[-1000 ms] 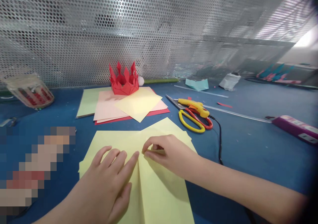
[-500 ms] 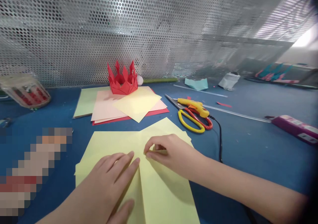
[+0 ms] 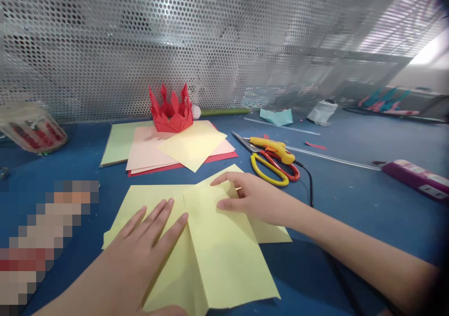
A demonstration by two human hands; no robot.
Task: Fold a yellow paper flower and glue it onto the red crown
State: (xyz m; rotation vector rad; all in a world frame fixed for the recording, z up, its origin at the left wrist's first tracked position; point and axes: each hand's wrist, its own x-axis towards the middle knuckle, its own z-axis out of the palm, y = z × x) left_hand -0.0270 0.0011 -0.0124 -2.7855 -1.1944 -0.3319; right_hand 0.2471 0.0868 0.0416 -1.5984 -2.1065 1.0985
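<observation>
A: Item one, the work piece?

B: Large pale-yellow sheet of paper point(image 3: 217, 246), part-folded, lying flat on the blue bench point(image 3: 351, 204) at the near centre. A crease runs from its middle toward 6 o'clock.

A: Hands?

B: Left hand point(image 3: 140, 250) lies palm down on the sheet's left half, fingers point(image 3: 159, 218) spread and straight, pointing to 1 o'clock, gripping nothing. Right hand point(image 3: 252, 199) comes in from 4 o'clock; its fingers are loosely open and rest on the upper right fold, with the thumb against the flap's edge. Whether they pinch the flap cannot be told.

A: Surroundings?

B: At 12 o'clock of the sheet, a stack of loose yellow, pink and red paper squares point(image 3: 175, 150), with a red folded paper crown point(image 3: 171, 110) standing on its far edge. At 2 o'clock, yellow-handled scissors point(image 3: 270, 171) touching a yellow glue gun point(image 3: 273, 147) with a black cord. At 3 o'clock, well apart, a purple box point(image 3: 414, 178). At 10 o'clock, a clear plastic jar point(image 3: 31, 129) lying on its side. A perforated metal screen point(image 3: 224, 40) stands behind the bench.
</observation>
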